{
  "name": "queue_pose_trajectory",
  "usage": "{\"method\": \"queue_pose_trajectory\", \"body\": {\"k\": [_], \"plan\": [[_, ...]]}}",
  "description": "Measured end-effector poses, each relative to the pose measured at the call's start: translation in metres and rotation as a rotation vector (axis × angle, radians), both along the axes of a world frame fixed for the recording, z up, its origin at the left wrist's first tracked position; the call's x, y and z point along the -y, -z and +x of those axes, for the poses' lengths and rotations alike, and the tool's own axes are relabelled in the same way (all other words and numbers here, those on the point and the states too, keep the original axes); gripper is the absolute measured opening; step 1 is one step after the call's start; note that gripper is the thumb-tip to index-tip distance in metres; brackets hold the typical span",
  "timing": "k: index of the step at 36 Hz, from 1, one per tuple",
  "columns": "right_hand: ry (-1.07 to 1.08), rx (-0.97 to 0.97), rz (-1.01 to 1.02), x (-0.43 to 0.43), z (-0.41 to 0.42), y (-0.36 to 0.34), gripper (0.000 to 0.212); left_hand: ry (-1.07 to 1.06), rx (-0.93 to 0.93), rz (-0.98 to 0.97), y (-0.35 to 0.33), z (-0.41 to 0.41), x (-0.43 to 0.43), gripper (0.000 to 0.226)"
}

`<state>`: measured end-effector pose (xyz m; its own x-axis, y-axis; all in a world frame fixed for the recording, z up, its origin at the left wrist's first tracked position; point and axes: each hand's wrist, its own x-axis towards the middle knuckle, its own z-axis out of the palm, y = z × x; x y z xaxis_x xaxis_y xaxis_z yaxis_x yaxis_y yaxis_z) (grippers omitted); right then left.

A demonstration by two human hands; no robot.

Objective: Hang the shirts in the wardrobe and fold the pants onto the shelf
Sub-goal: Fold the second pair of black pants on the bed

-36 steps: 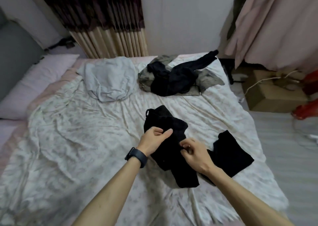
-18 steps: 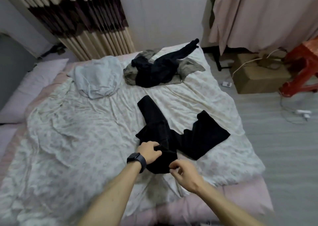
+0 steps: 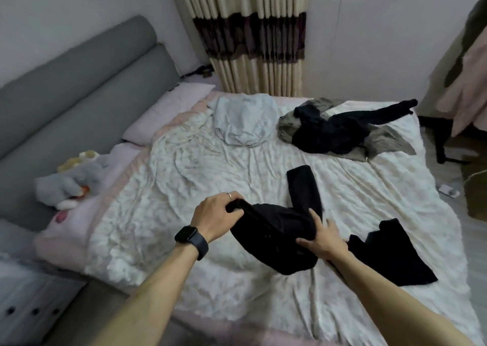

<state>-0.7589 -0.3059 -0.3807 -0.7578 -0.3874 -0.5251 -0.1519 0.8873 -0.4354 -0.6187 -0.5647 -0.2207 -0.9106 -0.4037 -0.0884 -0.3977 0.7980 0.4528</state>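
Black pants point(image 3: 284, 229) lie spread on the bed, one leg pointing up the bed and the other running off to the right. My left hand point(image 3: 218, 214), with a dark watch on its wrist, grips the waist end of the pants at the left and lifts that edge. My right hand point(image 3: 322, 237) holds the pants' right side, thumb over the cloth. Farther back lie a dark garment point(image 3: 340, 129) on an olive one point(image 3: 387, 141), and a pale blue-grey garment point(image 3: 243, 120).
The bed point(image 3: 163, 192) has a crumpled white floral sheet. A grey headboard point(image 3: 79, 87) and a plush toy point(image 3: 71, 179) are at left. A striped curtain point(image 3: 253, 34) hangs behind. Pink cloth point(image 3: 466, 82) hangs at right, with floor and a cardboard box beneath.
The view has swung left and closer to the bed. My left hand has gathered and raised the waist end of the pants; my right hand has moved onto the cloth's right side.
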Motion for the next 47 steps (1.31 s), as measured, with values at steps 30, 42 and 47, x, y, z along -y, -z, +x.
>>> {"method": "queue_pose_trajectory", "body": {"k": [30,42,47], "plan": [[0.258,-0.072,-0.159,0.058,-0.079,-0.117,0.045,0.090,-0.109,-0.141,-0.028,-0.083,0.114,0.039],[0.883,-0.139,-0.991,0.047,-0.151,-0.279,0.040,0.308,-0.394,-0.344,-0.116,-0.187,0.112,0.027],[0.792,-0.356,-1.018,0.034,-0.161,-0.337,0.032,0.330,-0.418,-0.379,-0.167,-0.219,0.105,0.011]]}}
